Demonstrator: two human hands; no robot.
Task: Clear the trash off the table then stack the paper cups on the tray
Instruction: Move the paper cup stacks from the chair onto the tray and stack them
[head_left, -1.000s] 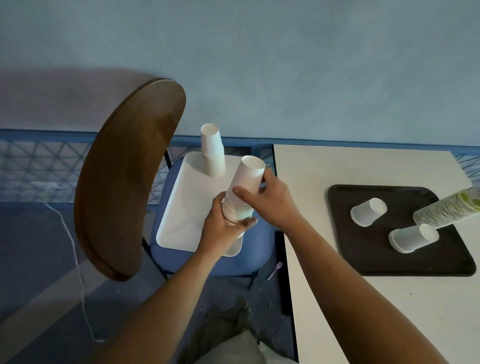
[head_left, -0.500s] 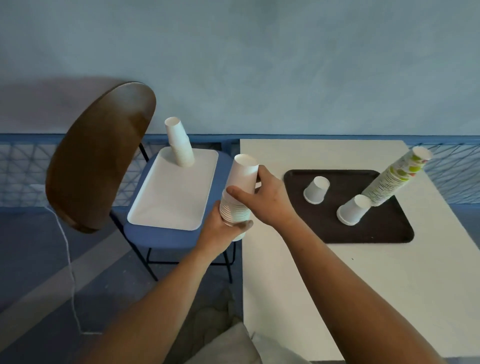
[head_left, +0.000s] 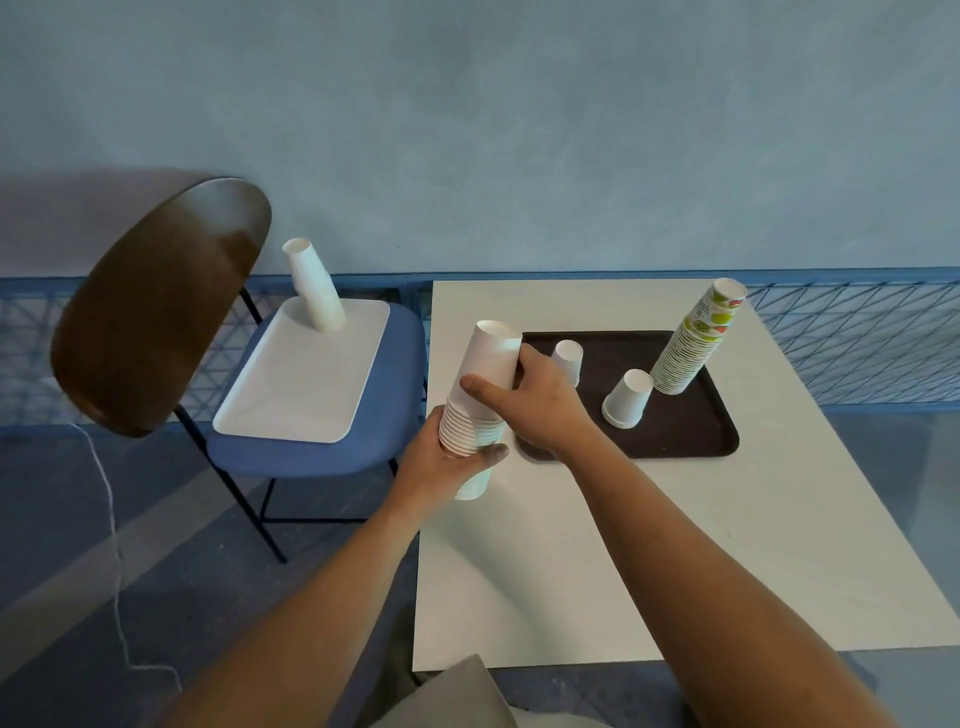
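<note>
Both hands are on the white cup stack (head_left: 480, 395), held upside down over the table's (head_left: 649, 545) left edge: the left hand (head_left: 441, 462) grips its lower end, the right hand (head_left: 535, 405) wraps the upper part. Behind, on the dark tray (head_left: 691, 431), stand two upturned cups (head_left: 627, 397) and a tall leaning printed stack (head_left: 696, 338). On the chair (head_left: 311, 452), a white tray (head_left: 301, 384) carries a short stack (head_left: 311, 291).

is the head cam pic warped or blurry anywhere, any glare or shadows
Head view: wide-angle warp seems to tilt the printed cup stack rightward and the white stack on the white tray leftward; light is soft, no glare; the chair back casts a faint shadow on the wall; the left hand, right hand and held cup stack look sharp.
</note>
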